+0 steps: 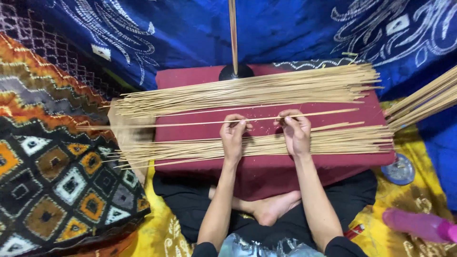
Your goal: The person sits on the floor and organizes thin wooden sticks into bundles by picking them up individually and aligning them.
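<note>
A single thin bamboo stick (190,123) lies crosswise over a maroon cushion (266,171) on my lap. My left hand (233,135) pinches it near its middle, and my right hand (295,131) pinches it a little to the right. Beyond the hands lies a thick pile of similar sticks (247,90). A second pile (285,143) lies under my wrists, nearer to me.
An upright stick on a dark round base (235,71) stands at the cushion's far edge. More sticks (423,102) jut in from the right. A blue round lid (400,170) and a pink bottle (421,224) lie at right. Patterned cloths surround me; my crossed legs (266,209) are below.
</note>
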